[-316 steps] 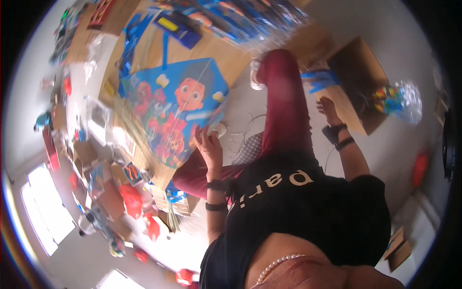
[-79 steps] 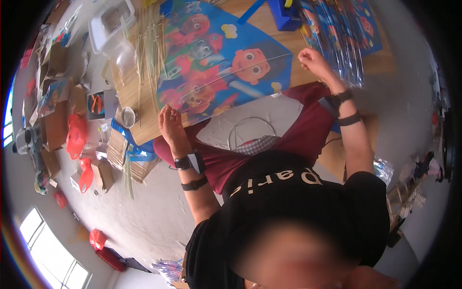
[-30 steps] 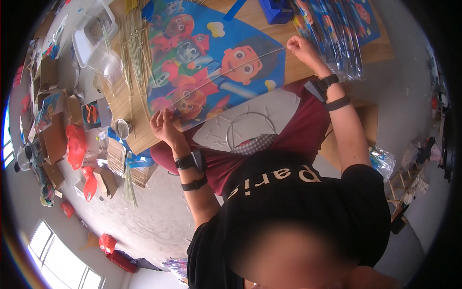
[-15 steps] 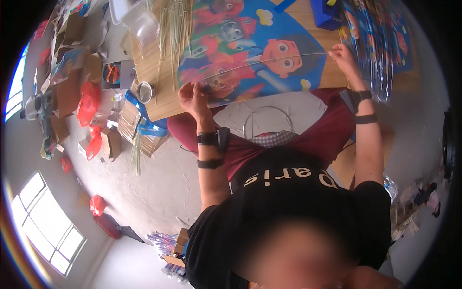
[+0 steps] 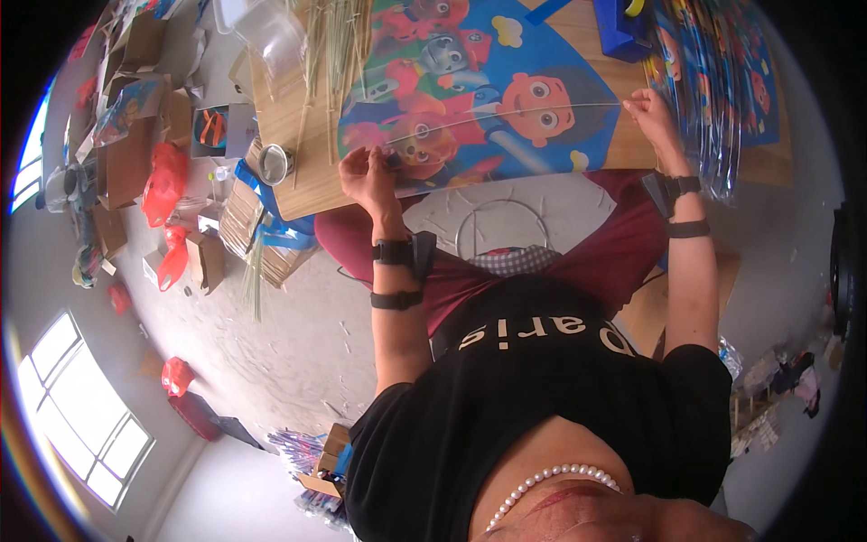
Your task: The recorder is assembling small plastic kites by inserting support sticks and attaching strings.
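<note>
Pale concrete floor (image 5: 293,361), with red bags (image 5: 165,185) and open cartons along your left; daylight from the window (image 5: 86,411) at lower left. You sit at a wooden worktop (image 5: 302,194), knees apart beneath its near edge.

Sheet (image 5: 452,86): blue, cartoon print, flat on the worktop in front of you, between your two hands. A thin pale rod (image 5: 587,106) crosses it from near the left grip to the right corner.

Right grip (image 5: 654,122): thumb and fingers pinched on the rod's end, at the sheet's right corner. Left grip (image 5: 368,181): fingers curled together over the sheet's near left edge, close to the rod's other end; cannot tell what, if anything, they grasp.

Surroundings: sticks (image 5: 336,54) and a metal cup (image 5: 275,164) left of the sheet; blue dispenser (image 5: 623,34) and wrapped packs (image 5: 709,104) to its right.
</note>
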`<state>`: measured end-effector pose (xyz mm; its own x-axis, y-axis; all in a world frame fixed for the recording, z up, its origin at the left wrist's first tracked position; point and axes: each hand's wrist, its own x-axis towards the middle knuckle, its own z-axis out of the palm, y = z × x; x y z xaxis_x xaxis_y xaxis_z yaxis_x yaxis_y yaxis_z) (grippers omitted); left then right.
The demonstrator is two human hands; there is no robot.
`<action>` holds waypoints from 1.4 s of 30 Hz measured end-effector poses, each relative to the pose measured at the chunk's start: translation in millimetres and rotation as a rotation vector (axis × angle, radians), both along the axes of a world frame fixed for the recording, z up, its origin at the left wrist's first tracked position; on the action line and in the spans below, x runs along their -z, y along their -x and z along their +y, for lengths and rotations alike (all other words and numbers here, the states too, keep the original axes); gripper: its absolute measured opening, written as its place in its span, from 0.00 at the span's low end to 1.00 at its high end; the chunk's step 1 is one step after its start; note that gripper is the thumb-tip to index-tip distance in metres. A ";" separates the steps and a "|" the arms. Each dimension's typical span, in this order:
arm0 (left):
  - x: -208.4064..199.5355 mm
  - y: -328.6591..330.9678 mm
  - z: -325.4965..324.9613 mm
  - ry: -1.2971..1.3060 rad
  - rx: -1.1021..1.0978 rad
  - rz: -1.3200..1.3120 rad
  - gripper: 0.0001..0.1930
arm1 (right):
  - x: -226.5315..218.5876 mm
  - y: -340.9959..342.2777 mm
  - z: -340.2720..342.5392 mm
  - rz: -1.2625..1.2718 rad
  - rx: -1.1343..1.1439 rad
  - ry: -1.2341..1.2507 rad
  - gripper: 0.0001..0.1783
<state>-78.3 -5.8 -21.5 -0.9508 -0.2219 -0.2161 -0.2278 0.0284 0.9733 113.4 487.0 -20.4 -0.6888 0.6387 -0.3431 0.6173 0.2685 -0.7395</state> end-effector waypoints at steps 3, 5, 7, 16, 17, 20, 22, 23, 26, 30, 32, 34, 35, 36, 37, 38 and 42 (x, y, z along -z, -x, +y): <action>2.9 -0.4 3.7 0.007 0.011 0.034 0.13 | 2.5 -4.5 2.2 0.034 -0.023 -0.113 0.19; 3.3 -0.9 1.9 0.027 0.015 0.087 0.12 | 1.4 -0.8 -4.4 0.017 -0.011 -0.176 0.20; 8.7 -0.6 0.1 -0.041 0.042 0.084 0.12 | 7.3 -2.4 0.8 0.008 -0.005 -0.194 0.20; 8.3 4.7 -5.8 0.068 0.048 0.025 0.11 | -8.3 5.2 -14.2 -0.016 -0.008 -0.217 0.19; 7.9 4.3 -3.8 0.054 0.046 0.020 0.11 | -8.2 4.5 -14.0 -0.025 -0.007 -0.230 0.19; 0.6 2.0 3.1 0.032 0.050 0.026 0.10 | -5.2 2.8 -12.2 -0.033 -0.005 -0.256 0.18; -1.3 2.0 3.4 0.036 0.051 0.027 0.10 | -3.3 3.0 -12.2 -0.030 -0.006 -0.267 0.18; -2.0 2.0 3.7 0.040 0.051 0.027 0.10 | -2.3 2.7 -12.4 -0.014 -0.008 -0.271 0.18; 1.3 2.8 3.5 0.037 0.051 0.070 0.10 | -1.2 3.7 -12.4 -0.009 -0.005 -0.280 0.17; 0.8 0.8 1.3 0.043 0.046 0.068 0.10 | 1.0 8.3 -16.6 -0.027 -0.020 -0.316 0.17; 9.0 3.0 -6.3 0.102 0.061 0.144 0.11 | 1.0 10.0 -18.2 -0.022 -0.046 -0.352 0.17; 15.0 7.6 -8.7 0.119 0.078 0.118 0.12 | 4.7 8.6 -15.2 -0.009 -0.081 -0.383 0.17; 18.9 9.1 -11.0 0.128 0.061 0.137 0.12 | 5.3 7.5 -12.6 0.025 -0.082 -0.382 0.17; 16.1 5.3 -1.3 0.131 0.051 0.149 0.13 | 7.7 2.9 -8.0 0.051 -0.075 -0.385 0.18; 12.9 3.9 1.9 0.158 0.055 0.143 0.12 | 8.6 1.3 -5.1 0.028 -0.076 -0.392 0.18; 9.1 2.9 4.0 0.184 0.058 0.137 0.12 | 10.1 0.7 -2.8 0.005 -0.077 -0.400 0.18; 3.0 1.2 3.9 0.246 0.048 0.147 0.13 | 14.6 4.3 -0.8 -0.028 -0.061 -0.383 0.18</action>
<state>-79.4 -1.9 -24.5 -0.9787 -0.2041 -0.0202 -0.0772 0.2753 0.9583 109.1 486.3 -35.0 -0.7231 0.6825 -0.1066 0.6103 0.5588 -0.5615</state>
